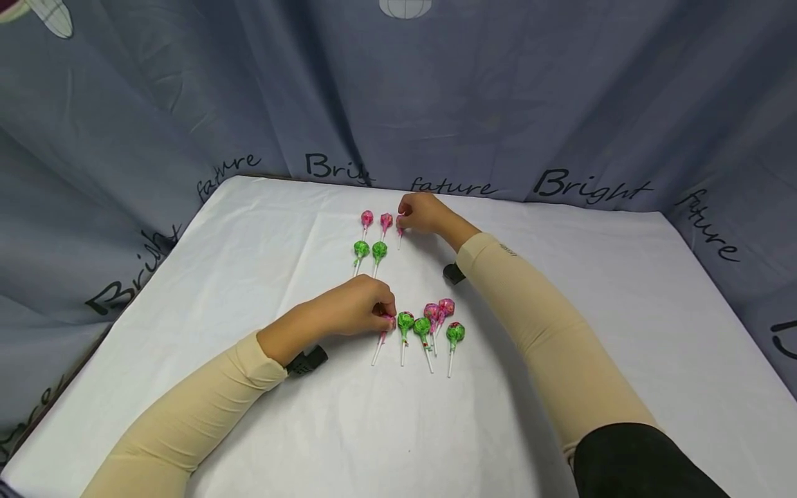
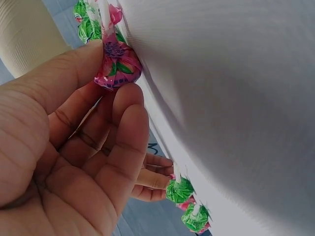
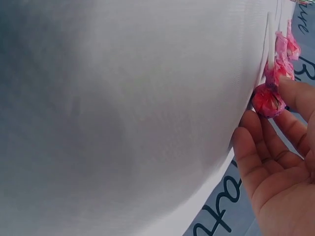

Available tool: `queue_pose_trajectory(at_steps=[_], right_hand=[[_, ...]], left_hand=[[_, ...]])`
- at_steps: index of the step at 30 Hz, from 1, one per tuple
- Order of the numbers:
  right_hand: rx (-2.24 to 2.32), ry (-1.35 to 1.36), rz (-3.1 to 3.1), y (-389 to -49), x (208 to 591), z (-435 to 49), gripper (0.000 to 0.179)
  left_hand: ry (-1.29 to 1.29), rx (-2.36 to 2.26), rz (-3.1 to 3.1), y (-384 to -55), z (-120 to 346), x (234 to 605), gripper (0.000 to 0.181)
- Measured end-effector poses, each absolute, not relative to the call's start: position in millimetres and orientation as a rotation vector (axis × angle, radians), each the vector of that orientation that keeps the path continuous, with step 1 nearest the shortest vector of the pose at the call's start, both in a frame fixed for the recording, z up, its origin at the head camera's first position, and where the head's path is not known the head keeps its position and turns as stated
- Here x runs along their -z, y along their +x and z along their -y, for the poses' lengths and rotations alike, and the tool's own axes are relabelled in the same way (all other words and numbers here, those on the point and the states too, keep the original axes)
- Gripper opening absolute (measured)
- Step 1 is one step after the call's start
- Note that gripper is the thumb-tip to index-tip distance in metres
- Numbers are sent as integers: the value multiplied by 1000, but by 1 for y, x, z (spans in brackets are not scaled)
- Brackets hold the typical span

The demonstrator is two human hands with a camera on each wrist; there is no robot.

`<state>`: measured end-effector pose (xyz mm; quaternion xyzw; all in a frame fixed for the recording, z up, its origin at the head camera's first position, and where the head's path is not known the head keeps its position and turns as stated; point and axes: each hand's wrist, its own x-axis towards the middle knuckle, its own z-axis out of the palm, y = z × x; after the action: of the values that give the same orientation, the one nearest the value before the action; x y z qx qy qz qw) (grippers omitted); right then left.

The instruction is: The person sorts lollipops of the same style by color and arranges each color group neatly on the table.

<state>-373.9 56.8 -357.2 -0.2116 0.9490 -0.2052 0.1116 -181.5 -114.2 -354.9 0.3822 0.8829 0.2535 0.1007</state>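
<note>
Grey-blue curtain (image 1: 398,90) with printed lettering hangs behind a white-covered counter (image 1: 268,242). Leftmost, the left hand (image 1: 349,306) pinches a pink lollipop (image 2: 119,68) by its wrapped head. Farther back lie two green lollipops (image 1: 361,249), with two pink lollipops (image 1: 367,218) behind them; just right of those, the right hand (image 1: 425,213) pinches a third pink one (image 3: 268,102). Nearer the person, two green ones (image 1: 405,321), a close pink pair (image 1: 445,307) and another green one (image 1: 456,333) follow rightward
</note>
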Motion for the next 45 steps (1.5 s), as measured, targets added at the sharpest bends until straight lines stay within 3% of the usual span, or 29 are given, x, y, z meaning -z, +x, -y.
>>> queue_pose_trajectory(at_steps=[18,29,45], right_hand=[[696,-668,-2814,-357,349,-87,31],[790,-667,-2751,-319,344,-130,29],[873,-809,-2647,-237,342,-161,20]], left_hand=[[1104,-731,-2612,-180,113,352,6],[1099,-724,-2615,-178,112,349,5],[1083,-708,-2615,-178,110,349,5]])
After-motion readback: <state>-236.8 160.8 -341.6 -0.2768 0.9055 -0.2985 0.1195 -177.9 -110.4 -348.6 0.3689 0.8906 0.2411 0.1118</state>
